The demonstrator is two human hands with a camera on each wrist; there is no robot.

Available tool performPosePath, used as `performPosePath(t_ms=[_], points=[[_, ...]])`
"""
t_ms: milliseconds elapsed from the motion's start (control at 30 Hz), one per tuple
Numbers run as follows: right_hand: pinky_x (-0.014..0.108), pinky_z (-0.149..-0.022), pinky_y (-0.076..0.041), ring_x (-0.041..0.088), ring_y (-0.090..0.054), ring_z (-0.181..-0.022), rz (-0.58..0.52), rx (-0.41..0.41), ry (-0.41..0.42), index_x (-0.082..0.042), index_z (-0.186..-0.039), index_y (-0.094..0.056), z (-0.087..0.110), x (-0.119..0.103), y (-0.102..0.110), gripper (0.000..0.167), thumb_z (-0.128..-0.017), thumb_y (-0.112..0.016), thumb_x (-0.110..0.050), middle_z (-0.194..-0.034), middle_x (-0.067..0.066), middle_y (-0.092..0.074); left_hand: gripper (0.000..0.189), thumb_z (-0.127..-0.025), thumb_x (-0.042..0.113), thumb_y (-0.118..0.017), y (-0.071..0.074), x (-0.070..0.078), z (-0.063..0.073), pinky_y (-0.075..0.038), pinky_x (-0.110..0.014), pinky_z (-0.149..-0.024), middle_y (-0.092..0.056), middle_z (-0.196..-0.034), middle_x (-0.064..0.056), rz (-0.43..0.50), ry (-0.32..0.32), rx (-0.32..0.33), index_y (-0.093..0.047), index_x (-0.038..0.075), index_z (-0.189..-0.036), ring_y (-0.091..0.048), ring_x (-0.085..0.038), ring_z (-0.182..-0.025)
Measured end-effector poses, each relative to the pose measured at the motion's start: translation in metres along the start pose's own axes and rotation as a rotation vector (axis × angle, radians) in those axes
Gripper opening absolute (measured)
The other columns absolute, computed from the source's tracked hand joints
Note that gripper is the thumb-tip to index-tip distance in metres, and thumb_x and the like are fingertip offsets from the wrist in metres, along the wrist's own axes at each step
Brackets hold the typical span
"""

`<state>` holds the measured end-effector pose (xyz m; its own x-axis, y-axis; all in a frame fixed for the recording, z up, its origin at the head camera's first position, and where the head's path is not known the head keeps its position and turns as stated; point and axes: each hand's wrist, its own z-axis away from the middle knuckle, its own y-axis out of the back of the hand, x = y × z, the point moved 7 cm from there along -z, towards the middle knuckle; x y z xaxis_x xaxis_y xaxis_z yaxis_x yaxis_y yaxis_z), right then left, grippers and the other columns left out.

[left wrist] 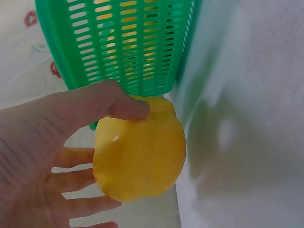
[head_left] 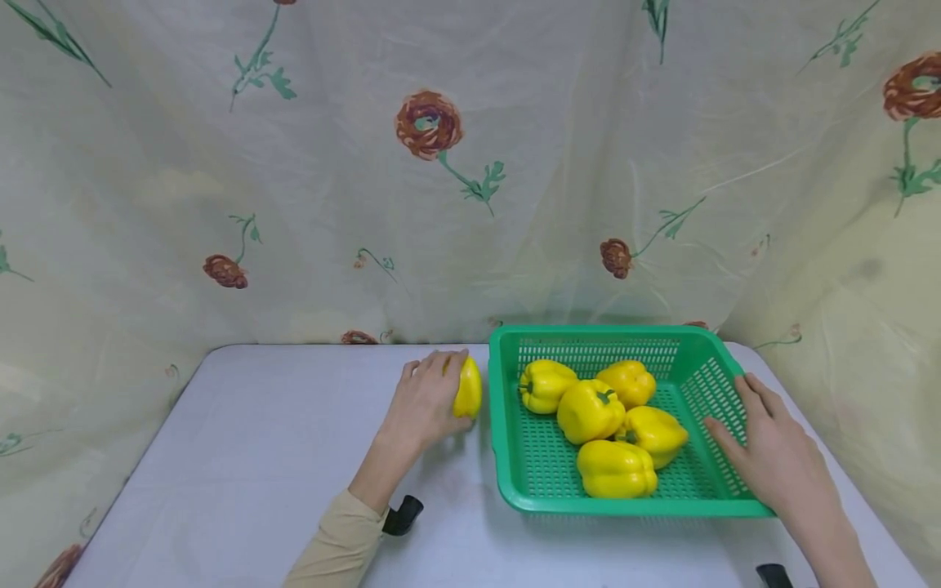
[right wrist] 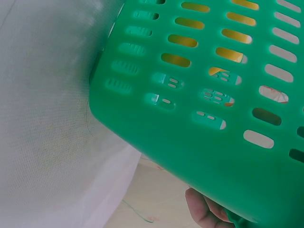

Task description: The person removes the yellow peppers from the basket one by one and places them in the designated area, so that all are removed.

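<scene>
My left hand (head_left: 428, 402) holds a yellow bell pepper (head_left: 469, 389) just left of the green basket (head_left: 639, 506). In the left wrist view, the thumb lies across the top of that bell pepper (left wrist: 142, 156), with the fingers behind it. Several more yellow bell peppers (head_left: 590, 411) lie inside the basket, grouped towards its left and middle. At the basket's right side, my right hand (head_left: 782, 449) grips the rim, its thumb over the inner side. From the right wrist, the slotted basket wall (right wrist: 156, 128) fills much of the view, and only some fingertips (right wrist: 202, 209) show at the rim.
A white-covered table (head_left: 243, 457) carries the basket on its right half. Behind and at both sides hangs a pale curtain (head_left: 529, 269) printed with red-brown flowers, close to the table's back edge. A black band (head_left: 403, 516) shows at the left wrist.
</scene>
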<state>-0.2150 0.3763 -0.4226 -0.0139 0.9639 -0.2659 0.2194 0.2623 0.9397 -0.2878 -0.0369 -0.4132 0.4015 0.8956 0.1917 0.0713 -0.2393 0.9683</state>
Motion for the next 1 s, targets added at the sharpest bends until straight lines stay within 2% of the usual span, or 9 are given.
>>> performPosePath(t_ms=[200, 733, 1000], points=[[0.084, -0.098, -0.043, 0.070, -0.044, -0.132, -0.002, 0.000, 0.006, 0.017, -0.160, -0.030, 0.000, 0.000, 0.000, 0.082, -0.108, -0.064, -0.037, -0.161, 0.045, -0.033, 0.095, -0.082, 0.039, -0.095, -0.010, -0.001, -0.003, -0.045, -0.060, -0.122, -0.061, -0.155, -0.015, -0.003, 0.014, -0.036, -0.049, 0.007, -0.159, -0.056, -0.040, -0.145], [0.084, -0.097, -0.044, 0.070, -0.045, -0.132, 0.007, 0.002, 0.000, 0.017, -0.160, -0.031, 0.000, 0.000, 0.000, 0.082, -0.108, -0.064, -0.037, -0.161, 0.044, -0.034, 0.094, -0.083, 0.040, -0.094, -0.019, -0.001, -0.007, -0.044, -0.061, -0.122, -0.060, -0.156, -0.013, -0.017, 0.030, -0.084, -0.048, 0.011, -0.160, -0.055, -0.042, -0.147], [0.083, -0.097, -0.044, 0.070, -0.045, -0.131, 0.006, 0.008, 0.001, 0.017, -0.159, -0.032, 0.001, 0.000, 0.001, 0.082, -0.107, -0.065, -0.036, -0.160, 0.045, -0.035, 0.096, -0.083, 0.038, -0.094, -0.021, 0.000, -0.009, -0.035, -0.070, -0.126, -0.056, -0.160, -0.014, -0.002, 0.047, -0.101, -0.046, 0.012, -0.162, -0.050, -0.046, -0.151]])
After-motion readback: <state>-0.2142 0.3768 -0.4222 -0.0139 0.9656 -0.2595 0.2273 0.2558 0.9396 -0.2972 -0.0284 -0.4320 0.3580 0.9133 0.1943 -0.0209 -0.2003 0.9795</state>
